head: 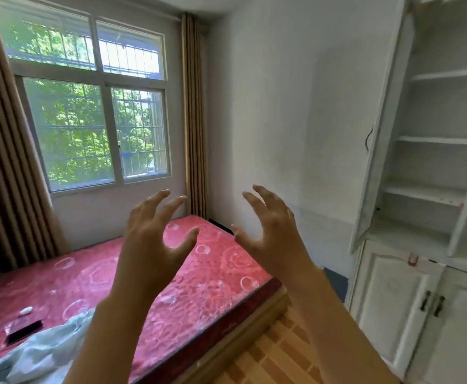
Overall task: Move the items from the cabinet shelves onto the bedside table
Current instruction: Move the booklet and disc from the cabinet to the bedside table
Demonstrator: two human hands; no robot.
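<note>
Head view: both hands are up in the air, palms facing each other, nothing in either one. Left hand has its fingers spread wide and a bit clawed, right hand the same, thumbs pointing inward with a gap between them.

Below and behind the fingers is the bed, a flat mattress in glossy pink-red fabric with pale ring patterns. Down past the left wrist lie a crumpled pale green cloth, a flat black slab and a small white oval lump.

Off to the right of the right fingers stands the white cabinet, painted wood, its open shelves looking bare from here, panelled doors with dark handles underneath. Can't see any bedside table.

Beyond the fingertips there's a barred window with ribbed brown curtains.
</note>
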